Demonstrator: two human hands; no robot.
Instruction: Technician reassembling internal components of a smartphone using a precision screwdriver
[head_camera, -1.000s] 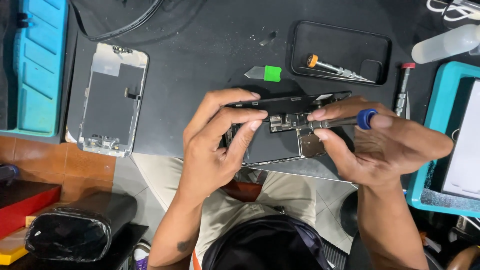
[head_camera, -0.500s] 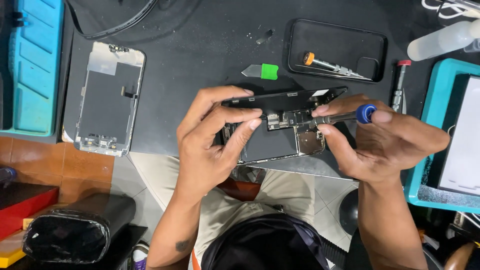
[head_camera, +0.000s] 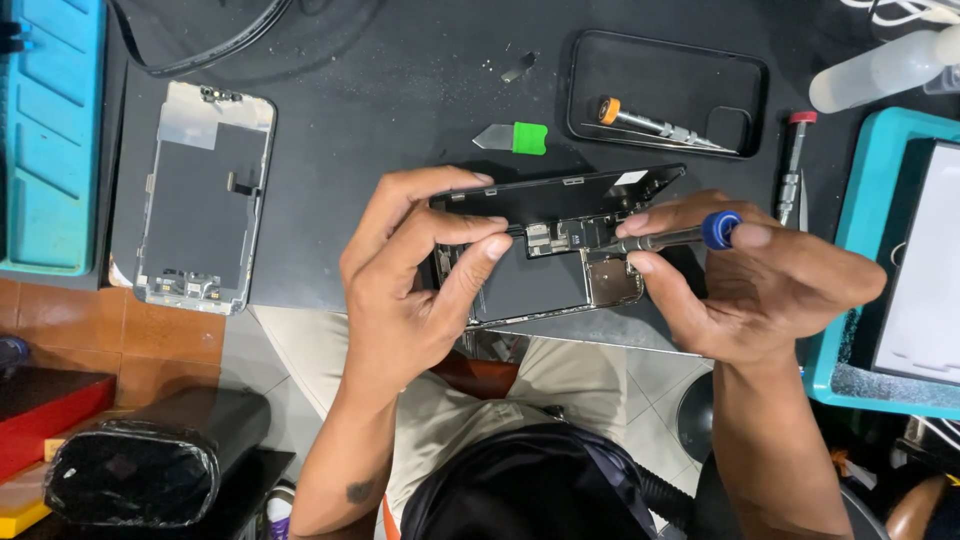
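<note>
Blue-capped screwdriver, pinched in the right hand, is working inside the opened phone, left hand fingers pinching its lifted screen; internals remaining in place.

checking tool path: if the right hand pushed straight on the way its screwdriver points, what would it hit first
Probably the circuit board inside the opened phone, right at the tip of the blue-capped screwdriver held by the right hand; the left hand's fingertips lie just beyond.

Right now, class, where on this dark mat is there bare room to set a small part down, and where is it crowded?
Bare mat lies between the detached screen panel and the green pry tool, above the left hand. It is crowded by the open phone, right hand, black case and teal tray.
</note>
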